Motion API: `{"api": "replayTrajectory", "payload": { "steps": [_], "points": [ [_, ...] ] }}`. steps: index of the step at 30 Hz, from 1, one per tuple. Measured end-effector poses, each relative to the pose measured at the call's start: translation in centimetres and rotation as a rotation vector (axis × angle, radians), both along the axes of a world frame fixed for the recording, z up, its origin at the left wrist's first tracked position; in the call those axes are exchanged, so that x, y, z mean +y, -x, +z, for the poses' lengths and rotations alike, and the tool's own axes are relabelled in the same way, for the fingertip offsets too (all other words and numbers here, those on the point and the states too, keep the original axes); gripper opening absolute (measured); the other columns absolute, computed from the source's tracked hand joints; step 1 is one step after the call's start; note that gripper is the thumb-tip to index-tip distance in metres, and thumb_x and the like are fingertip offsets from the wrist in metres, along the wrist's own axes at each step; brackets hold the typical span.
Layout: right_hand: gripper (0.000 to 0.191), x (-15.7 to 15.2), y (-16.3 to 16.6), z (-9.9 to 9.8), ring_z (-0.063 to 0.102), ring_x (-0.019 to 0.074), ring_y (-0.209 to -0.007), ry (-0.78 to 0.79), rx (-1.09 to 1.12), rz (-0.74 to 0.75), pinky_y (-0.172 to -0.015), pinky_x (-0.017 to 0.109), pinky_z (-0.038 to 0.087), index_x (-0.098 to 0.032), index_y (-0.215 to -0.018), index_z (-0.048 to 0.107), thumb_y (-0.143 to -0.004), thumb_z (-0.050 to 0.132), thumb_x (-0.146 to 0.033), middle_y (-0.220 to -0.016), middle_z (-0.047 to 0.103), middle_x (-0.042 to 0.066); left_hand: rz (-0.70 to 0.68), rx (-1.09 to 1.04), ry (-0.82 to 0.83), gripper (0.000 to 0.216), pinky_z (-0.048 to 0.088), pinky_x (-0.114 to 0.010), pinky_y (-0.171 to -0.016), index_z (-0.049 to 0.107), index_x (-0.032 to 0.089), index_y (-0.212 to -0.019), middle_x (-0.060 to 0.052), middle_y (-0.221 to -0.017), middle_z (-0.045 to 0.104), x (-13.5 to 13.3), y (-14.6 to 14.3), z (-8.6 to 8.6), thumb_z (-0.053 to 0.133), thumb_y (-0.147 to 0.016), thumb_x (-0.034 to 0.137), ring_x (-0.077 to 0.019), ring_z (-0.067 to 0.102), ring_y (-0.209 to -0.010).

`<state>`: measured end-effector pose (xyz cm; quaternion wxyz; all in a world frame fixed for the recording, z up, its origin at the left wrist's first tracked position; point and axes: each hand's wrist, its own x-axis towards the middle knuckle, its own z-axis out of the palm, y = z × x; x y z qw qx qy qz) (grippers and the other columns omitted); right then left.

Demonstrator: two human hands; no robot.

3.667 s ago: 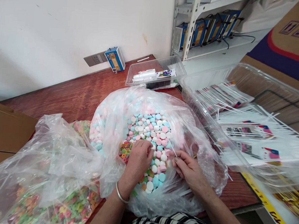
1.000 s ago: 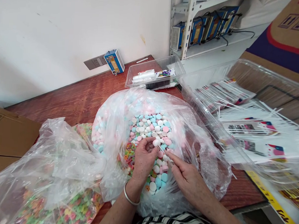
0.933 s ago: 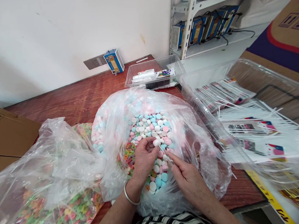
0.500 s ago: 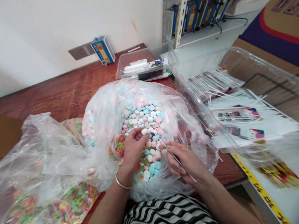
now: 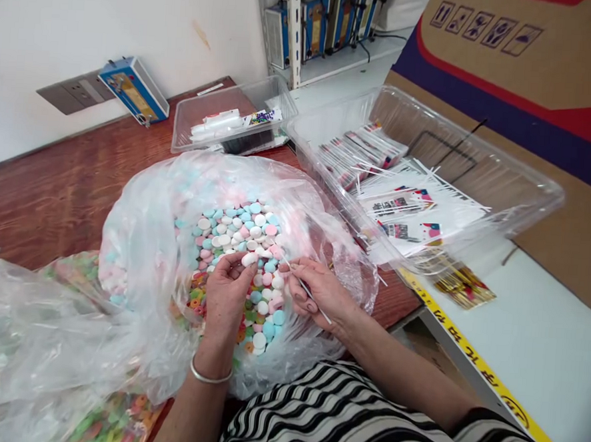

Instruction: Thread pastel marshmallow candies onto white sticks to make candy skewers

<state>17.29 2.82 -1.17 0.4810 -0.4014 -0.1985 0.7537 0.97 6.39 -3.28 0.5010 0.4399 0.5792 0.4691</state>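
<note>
A large clear plastic bag (image 5: 146, 212) lies open, filled with pink, blue and white round candies (image 5: 271, 230) and some gummy rings (image 5: 198, 302). Over it, my left hand (image 5: 229, 287) pinches a white candy (image 5: 249, 259) between thumb and fingers, with a silver bangle (image 5: 210, 378) on the wrist. Just to its right, my right hand (image 5: 318, 290) is closed round a thin white stick (image 5: 315, 302) that slants across the fingers. The stick's upper end points towards the pinched candy; whether they touch, I cannot tell.
Behind the bag sit a small clear bin (image 5: 184, 124) and a larger clear bin (image 5: 522, 188) holding printed strips and white sticks. A blue device (image 5: 133, 91) leans by the wall socket. Another plastic bag (image 5: 42, 339) spreads at left. A cardboard box (image 5: 532, 115) stands at right.
The view has swung to the right, so everything appears further left. Both hands keep their grips on the candy and the stick, close together over the bag.
</note>
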Motion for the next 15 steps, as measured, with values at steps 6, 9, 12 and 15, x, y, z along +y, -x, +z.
{"api": "replayTrajectory", "payload": {
  "steps": [6, 9, 12, 15],
  "points": [
    [0.031, -1.5, -0.5, 0.4, 0.035, 0.0073, -0.032, -0.175, -0.358, 0.150, -0.038, 0.018, 0.033, -0.018, -0.116, 0.061, -0.089, 0.049, -0.029, -0.040, 0.045, -0.012, 0.030, 0.022, 0.021, 0.033, 0.050, -0.025, -0.066, 0.065, 0.017, -0.100, -0.004, -0.085, 0.070, -0.2, -0.3, 0.6, 0.075, -0.073, 0.033, -0.0142, 0.064, -0.072],
    [0.041, -2.2, -0.7, 0.6, 0.067, 0.0175, -0.072, -0.413, -0.773, 0.192, -0.068, 0.029, 0.054, -0.020, -0.128, 0.062, -0.090, 0.047, -0.022, -0.081, 0.074, 0.003, 0.053, -0.005, 0.065, 0.033, 0.050, -0.025, -0.065, 0.065, 0.017, -0.099, -0.002, -0.079, 0.069, -0.2, -0.5, 0.9, 0.075, -0.071, 0.033, -0.0134, 0.063, -0.068],
    [0.048, -2.3, -0.6, 0.6, 0.065, 0.0263, -0.109, -0.534, -0.933, 0.230, -0.091, 0.039, 0.052, -0.020, -0.134, 0.059, -0.089, 0.043, -0.018, -0.118, 0.071, 0.009, 0.065, -0.035, 0.059, 0.031, 0.051, -0.026, -0.068, 0.065, 0.017, -0.097, -0.003, -0.082, 0.070, -0.1, -0.7, 0.8, 0.075, -0.071, 0.030, -0.0144, 0.065, -0.072],
    [0.049, -2.0, -0.3, 0.4, 0.066, 0.0254, -0.108, -0.545, -0.960, 0.274, -0.090, 0.039, 0.052, -0.020, -0.137, 0.056, -0.091, 0.040, -0.017, -0.124, 0.069, 0.009, 0.054, -0.046, 0.034, 0.029, 0.051, -0.026, -0.071, 0.065, 0.017, -0.098, -0.005, -0.088, 0.071, -0.1, -0.7, 0.7, 0.073, -0.072, 0.028, -0.0159, 0.066, -0.079]
  ]
}}
